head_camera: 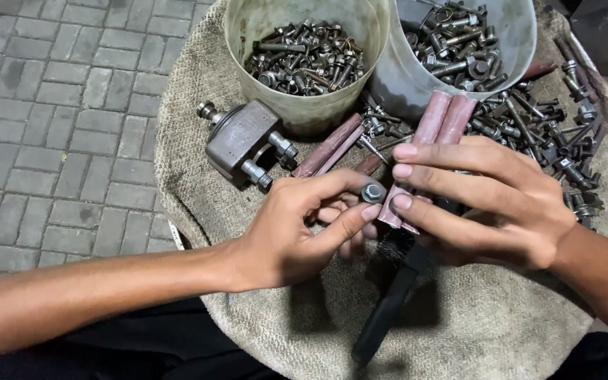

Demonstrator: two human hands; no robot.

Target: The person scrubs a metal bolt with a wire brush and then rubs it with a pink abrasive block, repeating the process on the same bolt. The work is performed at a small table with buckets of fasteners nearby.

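**Down among the bolts, one small nut held between two hands**

Right over a coarse sack cloth [459, 331], the left hand [297, 232] is pinched shut on a small grey nut [371, 191], thumb under it and forefinger curled over the top. The right hand [487, 204] comes in from the other side with its fingers [445, 184] stretched out flat and close together, their tips just beside the nut; whether they actually touch it I cannot quite tell. That hand grips nothing I can see, though its palm is turned away.

Under the right hand lie reddish bars [439, 119], and a black handle [388, 309] pokes out below the wrists across the cloth. Behind the hands stand two buckets: a beige bucket [276, 91] and a grey bucket [515, 42] just beside it, both holding bolts and nuts. More loose bolts [543, 134] are scattered to the right. A heavy metal clamp block [241, 137] sits near the beige bucket, well apart from the nut. Grey paving [58, 105] runs off to the left.
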